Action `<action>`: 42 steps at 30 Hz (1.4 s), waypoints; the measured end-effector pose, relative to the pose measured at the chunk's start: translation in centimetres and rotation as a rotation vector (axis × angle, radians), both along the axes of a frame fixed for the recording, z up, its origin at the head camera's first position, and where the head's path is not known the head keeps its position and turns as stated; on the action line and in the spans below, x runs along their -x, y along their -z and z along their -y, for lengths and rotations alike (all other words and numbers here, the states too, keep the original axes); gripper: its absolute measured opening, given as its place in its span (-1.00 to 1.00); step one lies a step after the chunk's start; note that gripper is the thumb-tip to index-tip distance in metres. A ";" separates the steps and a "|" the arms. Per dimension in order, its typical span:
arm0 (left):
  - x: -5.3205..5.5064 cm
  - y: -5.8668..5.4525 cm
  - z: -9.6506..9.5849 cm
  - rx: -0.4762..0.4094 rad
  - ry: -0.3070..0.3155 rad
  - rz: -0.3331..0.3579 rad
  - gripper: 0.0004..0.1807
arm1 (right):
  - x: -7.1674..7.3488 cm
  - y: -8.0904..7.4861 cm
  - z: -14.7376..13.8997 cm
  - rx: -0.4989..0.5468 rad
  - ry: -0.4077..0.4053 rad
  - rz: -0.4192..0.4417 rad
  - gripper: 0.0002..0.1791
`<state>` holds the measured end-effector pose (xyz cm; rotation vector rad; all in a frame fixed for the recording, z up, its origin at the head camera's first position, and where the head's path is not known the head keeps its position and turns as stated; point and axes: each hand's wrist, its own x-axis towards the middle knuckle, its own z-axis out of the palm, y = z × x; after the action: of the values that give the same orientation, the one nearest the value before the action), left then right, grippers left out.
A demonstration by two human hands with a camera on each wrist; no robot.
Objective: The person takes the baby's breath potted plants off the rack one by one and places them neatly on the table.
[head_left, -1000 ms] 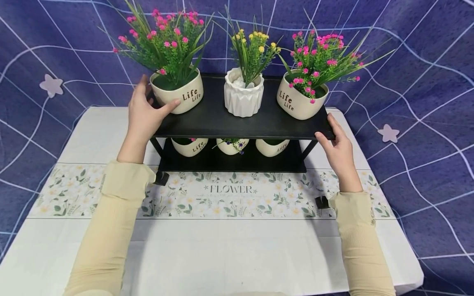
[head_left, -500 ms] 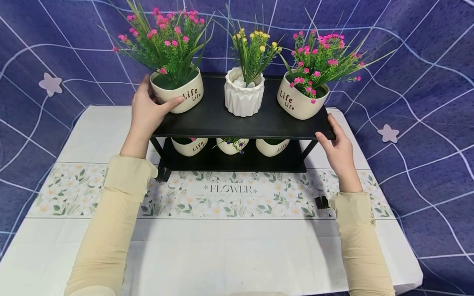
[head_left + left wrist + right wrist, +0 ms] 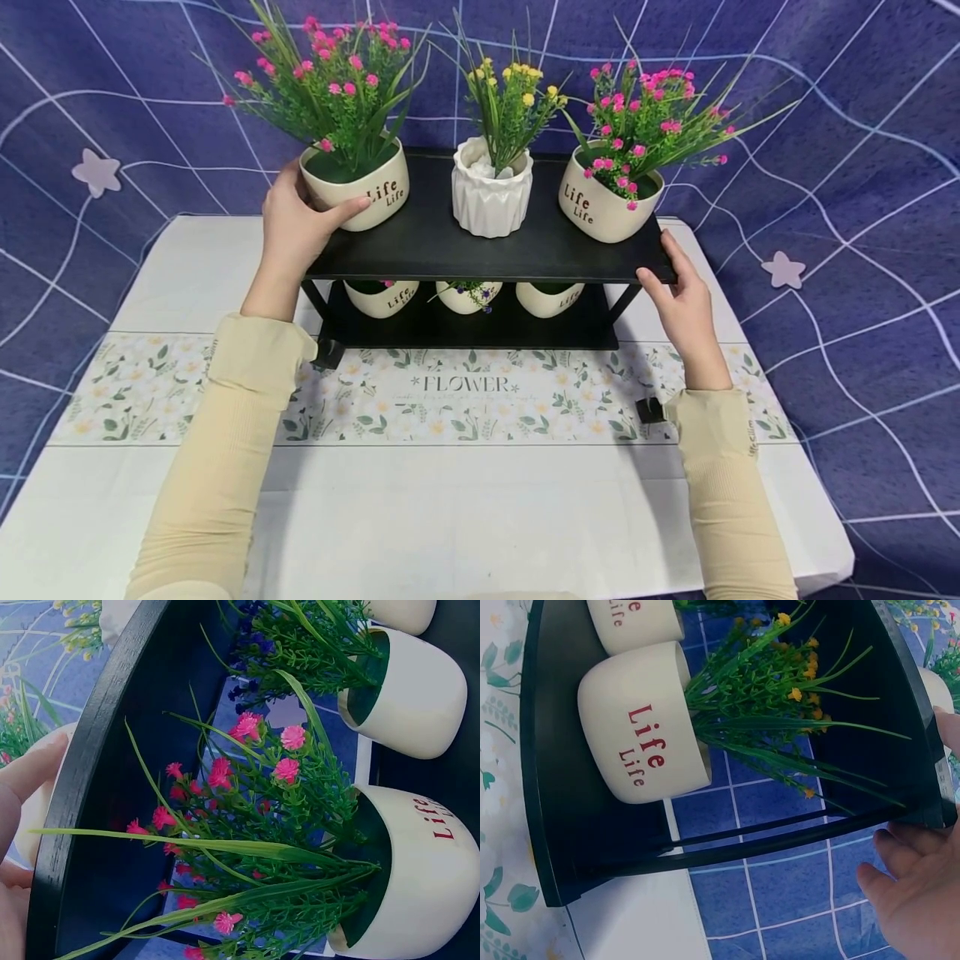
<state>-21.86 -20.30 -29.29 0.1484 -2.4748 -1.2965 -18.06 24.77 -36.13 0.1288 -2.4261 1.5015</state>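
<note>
Cream pot point(image 3: 352, 188): while it sits upper left of frame atop black shelf point(image 3: 438, 257), L hand point(image 3: 295, 223) grips it, thumb across front, fingers round side.
R hand point(image 3: 686, 307): thumb + fingers hold shelf corner, mid-right.
Handling: prob. stiff, smooth, maybe slippery & breakable; best held by body, not pink flowers point(image 3: 349, 88).
R wrist view: orange flowers point(image 3: 795, 694) on lower tier, upper centre; hidden in head view.
</note>
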 end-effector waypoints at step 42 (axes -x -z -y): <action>-1.1 -1.7 5.5 -0.409 -0.080 -0.085 -0.25 | 0.0 0.1 0.0 0.010 0.011 0.034 -0.33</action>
<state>-20.76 -25.77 -27.59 0.2811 -2.0833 -1.7182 -18.06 24.79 -36.19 0.0880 -2.4412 1.5225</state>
